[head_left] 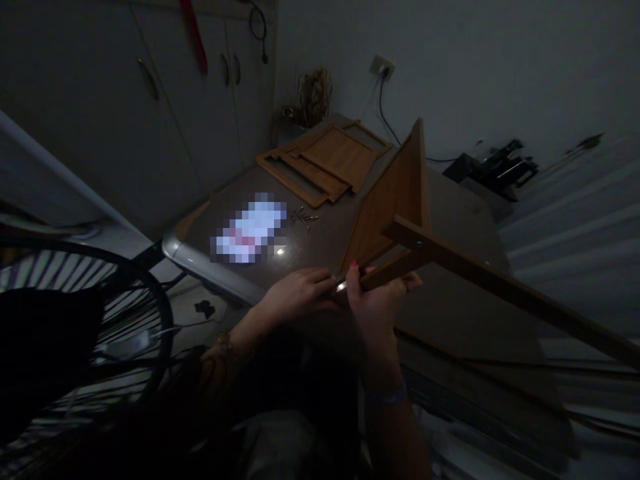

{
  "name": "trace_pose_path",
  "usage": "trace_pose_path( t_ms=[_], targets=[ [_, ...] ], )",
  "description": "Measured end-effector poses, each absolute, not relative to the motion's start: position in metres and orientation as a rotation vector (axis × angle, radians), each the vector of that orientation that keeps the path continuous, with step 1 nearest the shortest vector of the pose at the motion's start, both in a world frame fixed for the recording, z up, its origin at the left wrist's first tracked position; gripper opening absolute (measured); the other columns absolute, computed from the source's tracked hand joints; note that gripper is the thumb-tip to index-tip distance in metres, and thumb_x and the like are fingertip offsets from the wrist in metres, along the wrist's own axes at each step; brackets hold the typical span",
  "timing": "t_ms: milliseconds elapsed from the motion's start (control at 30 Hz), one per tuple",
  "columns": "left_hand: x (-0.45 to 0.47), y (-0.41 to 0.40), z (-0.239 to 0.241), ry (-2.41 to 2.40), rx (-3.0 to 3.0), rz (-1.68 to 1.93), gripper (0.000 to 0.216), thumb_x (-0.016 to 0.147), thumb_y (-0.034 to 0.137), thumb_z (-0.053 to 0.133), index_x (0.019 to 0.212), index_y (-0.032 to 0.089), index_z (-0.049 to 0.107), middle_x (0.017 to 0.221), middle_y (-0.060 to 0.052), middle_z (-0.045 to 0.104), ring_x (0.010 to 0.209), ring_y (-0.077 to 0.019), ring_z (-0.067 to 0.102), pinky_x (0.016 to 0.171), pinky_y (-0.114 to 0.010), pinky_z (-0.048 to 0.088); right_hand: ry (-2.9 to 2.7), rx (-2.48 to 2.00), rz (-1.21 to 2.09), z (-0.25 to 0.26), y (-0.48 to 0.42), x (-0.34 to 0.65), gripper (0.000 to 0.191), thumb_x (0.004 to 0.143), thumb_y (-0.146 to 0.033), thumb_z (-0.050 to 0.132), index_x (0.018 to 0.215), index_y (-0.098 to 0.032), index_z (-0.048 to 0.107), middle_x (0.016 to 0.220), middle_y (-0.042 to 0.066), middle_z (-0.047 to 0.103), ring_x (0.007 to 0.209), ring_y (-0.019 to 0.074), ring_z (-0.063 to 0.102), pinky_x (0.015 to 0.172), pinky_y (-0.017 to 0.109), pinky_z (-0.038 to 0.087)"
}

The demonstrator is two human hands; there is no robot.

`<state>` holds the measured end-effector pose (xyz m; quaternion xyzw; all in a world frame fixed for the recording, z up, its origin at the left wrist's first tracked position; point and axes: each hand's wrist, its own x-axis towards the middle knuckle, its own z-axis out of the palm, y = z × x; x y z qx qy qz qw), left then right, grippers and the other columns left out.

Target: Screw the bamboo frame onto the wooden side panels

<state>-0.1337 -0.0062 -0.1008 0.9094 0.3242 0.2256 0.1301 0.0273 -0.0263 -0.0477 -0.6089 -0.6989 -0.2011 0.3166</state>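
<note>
A partly joined wooden frame stands tilted at the near right of the table, with a panel and a long wooden leg stretching to the right. My right hand is wrapped round its lower rail, thumb on top near the end. Fingers of my left hand are drawn together at that same rail end, beside a small bright spot. What they pinch is hidden in the dim light. Several loose screws lie on the table beyond my hands.
Flat wooden panels and frames are stacked at the table's back. A lit, blurred-out rectangle lies at the left. A round-framed black chair is at lower left. A black device stands by the wall, below a socket.
</note>
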Motion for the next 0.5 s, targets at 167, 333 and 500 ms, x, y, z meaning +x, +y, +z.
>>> trace_pose_path(
  t_ms=[167, 333, 500],
  targets=[
    [-0.1340, -0.0075, -0.0993, 0.985, 2.626, 0.657, 0.040, 0.091, 0.051, 0.050, 0.105, 0.015, 0.061, 0.098, -0.008, 0.064, 0.083, -0.0180, 0.064, 0.071, -0.028, 0.051, -1.831, -1.618, -0.480, -0.0476, -0.0266, 0.0286, 0.044, 0.089, -0.041, 0.051, 0.050, -0.021, 0.055, 0.050, -0.001, 0.061, 0.057, 0.0160, 0.054, 0.081, 0.038, 0.028],
    [-0.1352, -0.0081, -0.0995, 0.983, 2.576, 0.702, 0.046, 0.091, 0.050, 0.052, 0.122, 0.016, 0.054, 0.106, -0.009, 0.066, 0.093, -0.0205, 0.066, 0.076, -0.030, 0.054, -1.831, -1.647, -0.392, -0.0489, -0.0288, 0.0301, 0.044, 0.090, -0.045, 0.050, 0.054, -0.021, 0.058, 0.055, -0.001, 0.065, 0.065, 0.0173, 0.058, 0.083, 0.038, 0.027],
    [-0.1356, -0.0075, -0.1017, 1.001, 2.423, 0.729, 0.069, 0.087, 0.052, 0.058, 0.143, 0.020, 0.033, 0.122, -0.012, 0.065, 0.105, -0.0217, 0.066, 0.082, -0.031, 0.055, -1.864, -1.667, -0.171, -0.0471, -0.0317, 0.0312, 0.044, 0.093, -0.050, 0.046, 0.064, -0.021, 0.064, 0.066, 0.000, 0.070, 0.075, 0.0178, 0.062, 0.082, 0.036, 0.028]
  ],
)
